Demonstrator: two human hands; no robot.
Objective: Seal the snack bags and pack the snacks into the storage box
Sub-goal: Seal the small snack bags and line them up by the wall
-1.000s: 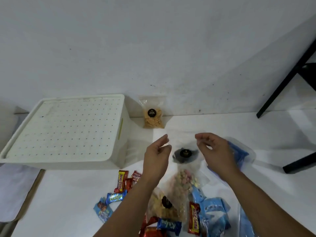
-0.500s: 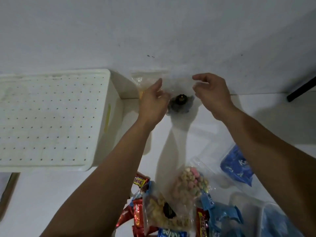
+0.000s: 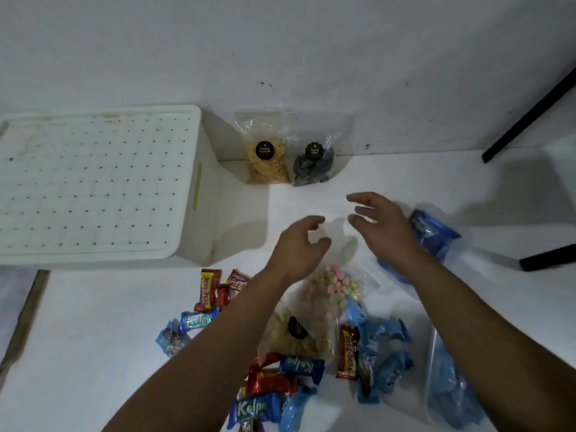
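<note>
Two clear snack bags lean upright against the wall: one with yellow sticks (image 3: pixel 268 160) and one with dark cookies (image 3: pixel 313 163) right beside it. My left hand (image 3: pixel 299 244) and my right hand (image 3: pixel 383 226) hover empty over the table, fingers apart, a little in front of those bags. Under my left wrist lies a clear bag of pastel puffs (image 3: pixel 336 283), and below it a bag of beige snacks (image 3: pixel 296 335). The white storage box (image 3: pixel 190 188) stands at the left with its dotted lid on.
Small wrapped bars, red (image 3: pixel 209 288) and blue (image 3: pixel 386 335), lie scattered near the front edge. A clear bag of blue packets (image 3: pixel 433 232) lies behind my right hand, another (image 3: pixel 452 388) at the lower right. Black furniture legs (image 3: pixel 530 116) stand at the far right.
Both hands carried the dark cookie bag to the wall, stood it next to the yellow stick bag, let go and drew back toward me.
</note>
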